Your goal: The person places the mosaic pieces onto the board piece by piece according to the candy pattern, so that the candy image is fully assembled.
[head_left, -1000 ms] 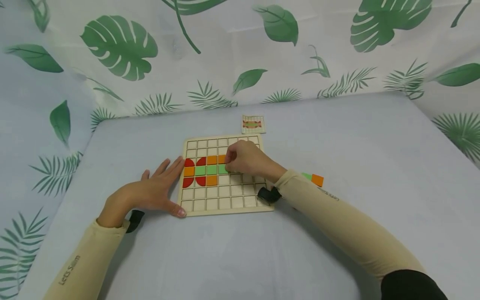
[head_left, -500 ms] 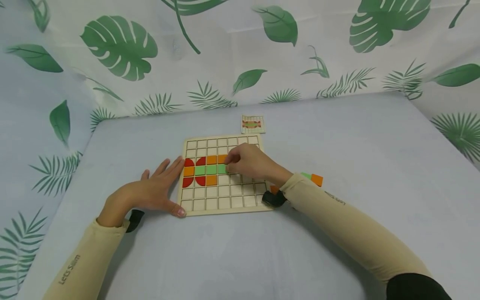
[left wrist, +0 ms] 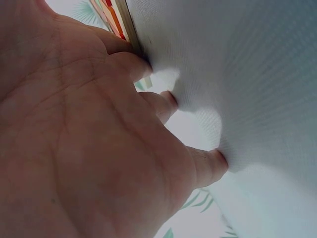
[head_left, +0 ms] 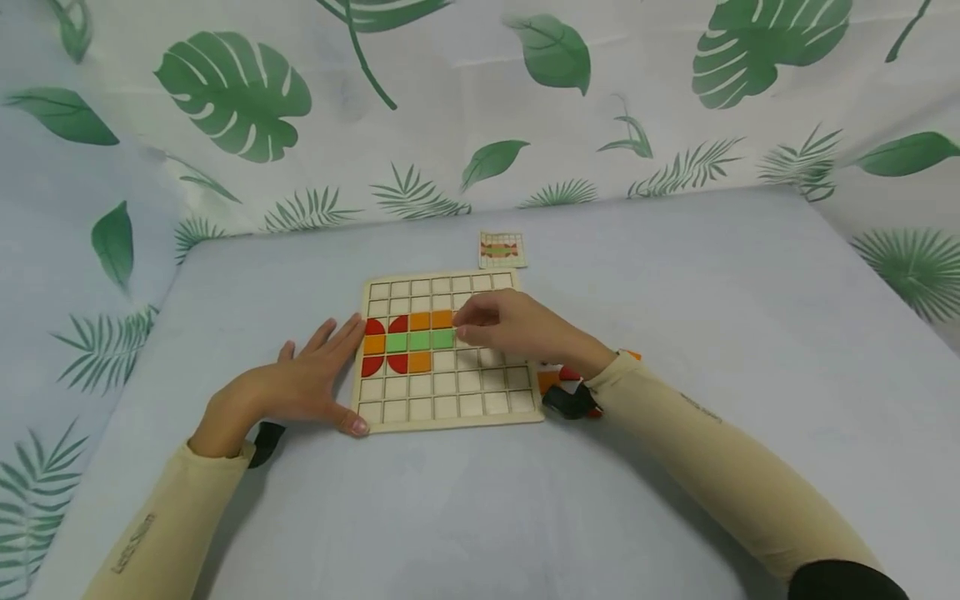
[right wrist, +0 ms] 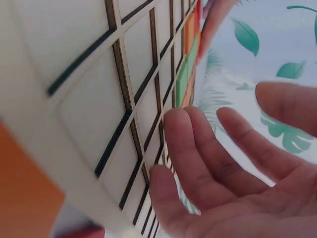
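I see the pale wooden grid board (head_left: pixel 457 407) lying flat on the pale cloth-covered desk (head_left: pixel 480 508). Along the board's left edge, the bare left hand (head_left: pixel 309 383) rests with its grip spread, thumb at the near-left corner. Over the board's middle, the bare right hand (head_left: pixel 525 327) has its grip loosely curved, thumb and forefinger slightly parted, beside the row of green square tiles (head_left: pixel 420 340). A small printed card (head_left: pixel 502 250) lies just beyond the board's far edge.
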A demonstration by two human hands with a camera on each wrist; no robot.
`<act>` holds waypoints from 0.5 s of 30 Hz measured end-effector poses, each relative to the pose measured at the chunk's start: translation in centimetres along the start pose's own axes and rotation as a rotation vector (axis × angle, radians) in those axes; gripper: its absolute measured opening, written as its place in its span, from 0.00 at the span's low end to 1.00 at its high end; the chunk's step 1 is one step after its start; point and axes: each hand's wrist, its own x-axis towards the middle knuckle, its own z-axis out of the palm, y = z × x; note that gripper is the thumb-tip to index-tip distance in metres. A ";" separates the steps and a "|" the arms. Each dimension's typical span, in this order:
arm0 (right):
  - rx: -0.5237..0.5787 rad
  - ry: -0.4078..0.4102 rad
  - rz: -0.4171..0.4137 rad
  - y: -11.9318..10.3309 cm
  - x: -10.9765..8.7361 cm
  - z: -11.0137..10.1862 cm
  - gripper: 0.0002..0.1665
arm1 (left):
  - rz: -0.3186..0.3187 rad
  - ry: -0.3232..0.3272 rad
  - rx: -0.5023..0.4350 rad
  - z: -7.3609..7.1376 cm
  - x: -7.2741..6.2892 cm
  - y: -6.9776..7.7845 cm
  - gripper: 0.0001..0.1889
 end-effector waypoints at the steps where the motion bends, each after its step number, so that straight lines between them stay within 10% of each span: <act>1: 0.006 -0.005 -0.008 0.0 -0.3 -0.1 0.17 | 0.000 0.000 -0.001 0.0 -0.1 0.0 0.78; 15: -0.040 0.024 0.011 2.5 -5.4 -4.8 0.23 | 0.003 0.002 -0.007 0.1 -0.1 0.1 0.77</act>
